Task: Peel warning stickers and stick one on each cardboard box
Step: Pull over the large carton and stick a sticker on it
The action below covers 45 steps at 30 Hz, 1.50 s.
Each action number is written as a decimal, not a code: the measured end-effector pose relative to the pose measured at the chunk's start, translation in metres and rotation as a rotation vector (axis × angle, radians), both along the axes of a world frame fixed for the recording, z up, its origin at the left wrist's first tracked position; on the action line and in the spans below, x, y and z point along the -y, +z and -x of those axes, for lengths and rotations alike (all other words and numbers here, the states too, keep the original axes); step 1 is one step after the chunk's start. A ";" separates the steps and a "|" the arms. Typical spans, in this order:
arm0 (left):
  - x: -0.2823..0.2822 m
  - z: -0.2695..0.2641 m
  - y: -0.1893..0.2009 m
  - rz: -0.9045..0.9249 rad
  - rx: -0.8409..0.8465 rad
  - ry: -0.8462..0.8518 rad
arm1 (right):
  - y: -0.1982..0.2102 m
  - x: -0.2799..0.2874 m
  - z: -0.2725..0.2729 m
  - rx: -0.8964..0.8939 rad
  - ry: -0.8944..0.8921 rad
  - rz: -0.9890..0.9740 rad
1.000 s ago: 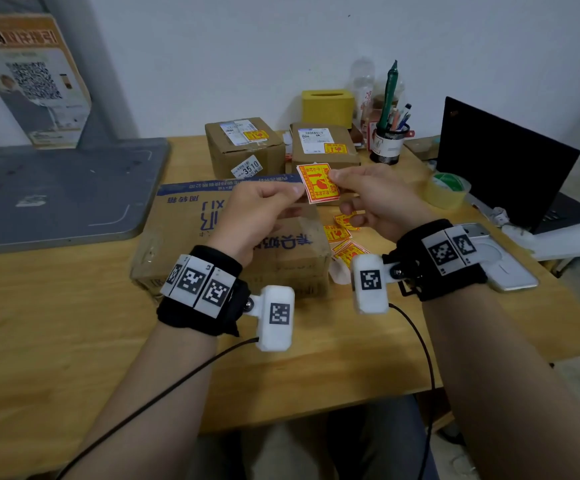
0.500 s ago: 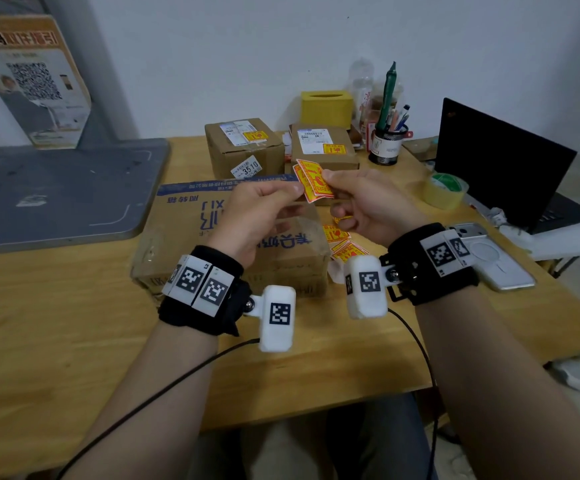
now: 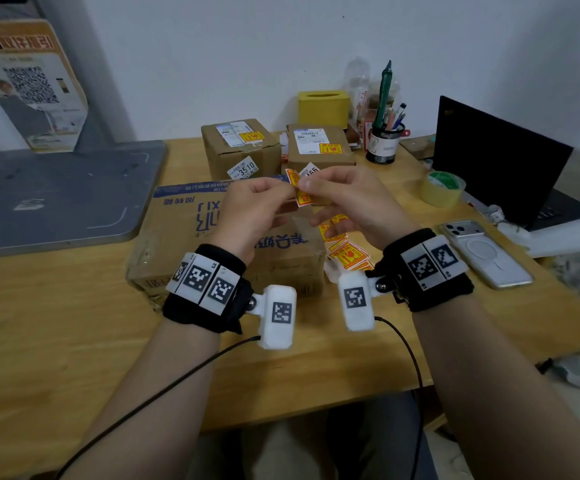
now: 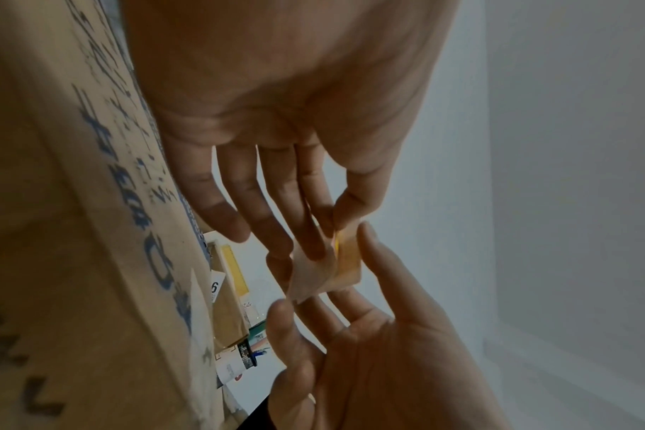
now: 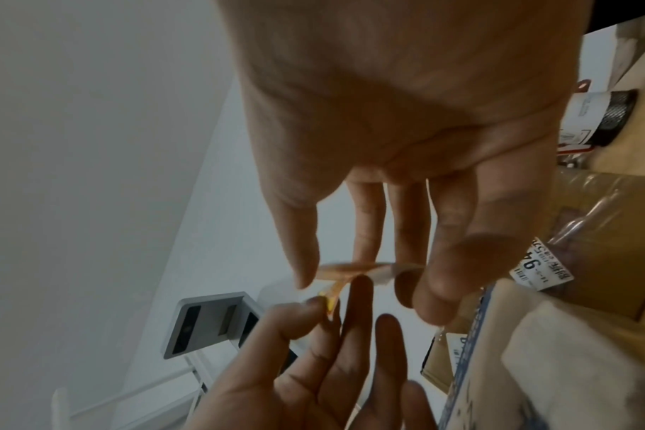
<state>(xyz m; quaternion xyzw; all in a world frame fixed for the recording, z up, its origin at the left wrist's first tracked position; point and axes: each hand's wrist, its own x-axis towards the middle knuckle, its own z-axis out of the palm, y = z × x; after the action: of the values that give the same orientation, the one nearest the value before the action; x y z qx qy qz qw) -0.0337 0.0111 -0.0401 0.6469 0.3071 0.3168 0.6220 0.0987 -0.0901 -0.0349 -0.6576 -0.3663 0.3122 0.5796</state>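
Head view: we hold our left hand (image 3: 254, 206) and right hand (image 3: 347, 199) together above the big box (image 3: 184, 237), each with thumb and forefinger closed in a pinch on the same red-and-yellow sticker (image 3: 300, 192), the remaining fingers loosely spread. In the left wrist view the sticker (image 4: 336, 267) shows two thin layers parting at one edge, which we read as the backing coming away. From here, the freed film could curl and stick to itself or to a fingertip, since it is thin and held at one corner; a hurried pull might tear it. Just beside the big box lies a pile of spare stickers (image 3: 347, 252) on the desk (image 3: 56, 341). Beyond, two small boxes (image 3: 240, 147) already carry a sticker each, so we judge the big box to be the one left; placing over its printed lettering risks a crooked, wrinkled bond.
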 end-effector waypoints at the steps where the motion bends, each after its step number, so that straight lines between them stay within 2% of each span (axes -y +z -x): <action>1: 0.000 -0.001 0.000 0.000 -0.011 0.012 | -0.001 0.001 -0.002 -0.010 -0.018 0.009; 3: -0.002 -0.002 -0.002 -0.012 -0.040 0.043 | -0.004 0.003 -0.010 0.001 -0.091 0.055; 6: -0.004 -0.002 -0.004 -0.051 -0.057 0.083 | -0.014 0.006 -0.026 0.131 -0.228 0.232; 9: -0.005 -0.001 -0.004 -0.074 -0.058 0.107 | -0.028 0.009 -0.034 0.190 -0.233 0.439; 12: -0.006 0.001 -0.005 -0.073 -0.050 0.098 | -0.032 0.008 -0.034 0.255 -0.213 0.503; 16: -0.007 0.002 -0.006 -0.060 -0.049 0.072 | -0.017 0.005 -0.026 0.366 -0.268 0.322; 20: -0.010 0.006 -0.006 -0.073 -0.051 0.062 | -0.003 0.003 -0.010 0.154 -0.188 0.105; 22: -0.011 0.007 -0.006 -0.072 -0.050 0.065 | -0.004 0.001 -0.008 0.109 -0.134 0.044; 29: -0.016 0.010 0.005 0.023 0.006 0.004 | -0.001 -0.006 -0.003 0.120 -0.071 -0.058; 33: -0.027 0.010 0.016 0.011 0.070 0.068 | 0.006 -0.017 0.002 0.075 0.007 -0.136; 40: -0.056 0.001 0.027 -0.026 0.115 0.133 | 0.016 -0.047 -0.001 0.073 -0.001 -0.173; 45: -0.069 -0.005 0.027 -0.170 0.079 0.077 | 0.025 -0.069 -0.003 0.078 -0.011 -0.171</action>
<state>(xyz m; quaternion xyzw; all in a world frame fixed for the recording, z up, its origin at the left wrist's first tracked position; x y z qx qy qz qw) -0.0289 0.0800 -0.0135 0.6721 0.2792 0.3907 0.5637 0.1018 -0.0211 -0.0103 -0.6193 -0.4105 0.2506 0.6206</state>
